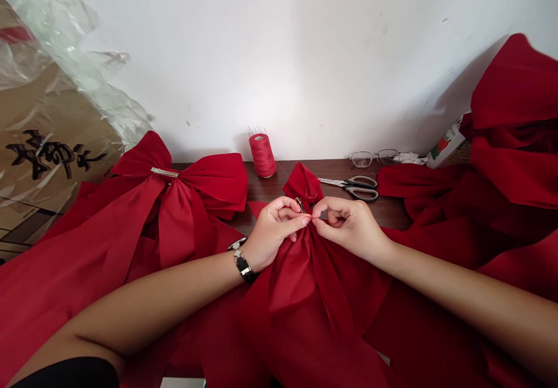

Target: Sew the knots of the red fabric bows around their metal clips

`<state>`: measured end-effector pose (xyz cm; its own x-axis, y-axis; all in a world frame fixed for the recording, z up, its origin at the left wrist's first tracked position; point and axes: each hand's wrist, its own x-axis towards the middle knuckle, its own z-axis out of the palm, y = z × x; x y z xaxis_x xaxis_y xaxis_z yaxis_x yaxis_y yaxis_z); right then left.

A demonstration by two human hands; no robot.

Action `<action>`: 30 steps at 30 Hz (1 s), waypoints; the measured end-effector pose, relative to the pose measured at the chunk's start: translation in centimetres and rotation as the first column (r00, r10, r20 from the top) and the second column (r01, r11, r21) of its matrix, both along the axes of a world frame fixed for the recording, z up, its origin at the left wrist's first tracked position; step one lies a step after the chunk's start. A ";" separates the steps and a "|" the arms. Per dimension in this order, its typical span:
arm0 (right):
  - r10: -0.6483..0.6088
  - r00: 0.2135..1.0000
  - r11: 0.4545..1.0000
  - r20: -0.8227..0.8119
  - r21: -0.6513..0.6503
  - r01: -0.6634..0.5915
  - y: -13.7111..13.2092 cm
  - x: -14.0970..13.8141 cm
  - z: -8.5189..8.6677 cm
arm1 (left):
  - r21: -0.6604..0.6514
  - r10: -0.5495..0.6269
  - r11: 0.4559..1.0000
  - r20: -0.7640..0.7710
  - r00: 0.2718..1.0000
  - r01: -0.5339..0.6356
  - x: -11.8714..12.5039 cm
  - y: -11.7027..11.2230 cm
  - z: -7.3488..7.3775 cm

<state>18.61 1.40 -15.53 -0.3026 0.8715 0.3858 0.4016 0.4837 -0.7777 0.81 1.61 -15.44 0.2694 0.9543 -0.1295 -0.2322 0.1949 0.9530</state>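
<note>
A large red fabric bow (300, 277) lies in front of me, its gathered middle between my hands. My left hand (279, 219) is closed in a pinch on that middle, beside a metal hair clip (300, 205) that sticks up there. Thumb and forefinger of my right hand (344, 222) are pinched together at the same spot, touching the left fingertips. Whatever the right fingertips hold is too small to make out. To the left rests another red bow (209, 184) with a silver clip (164, 172) across its centre.
Behind the hands, a spool of red thread (263, 155) with several needles stands on the dark table (279, 182). Scissors (355, 187) and eyeglasses (370, 158) lie near the wall. More red fabric (514, 161) is heaped at right; a cardboard box (52, 138) under clear plastic stands left.
</note>
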 end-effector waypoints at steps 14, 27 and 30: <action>0.005 0.999 0.999 -0.041 -0.053 -0.008 0.1 -0.2 0.2 | -0.016 0.005 1.000 0.006 1.000 -0.005 0.1 0.1 0.0; 0.023 0.999 0.997 0.037 0.076 -0.026 1.4 0.7 -1.1 | -0.071 -0.005 0.997 0.059 0.998 0.009 -0.3 0.5 -0.2; 0.019 1.000 0.997 0.000 0.072 -0.019 1.3 0.8 -1.1 | -0.076 -0.023 0.997 0.060 0.998 0.027 -0.4 0.5 -0.2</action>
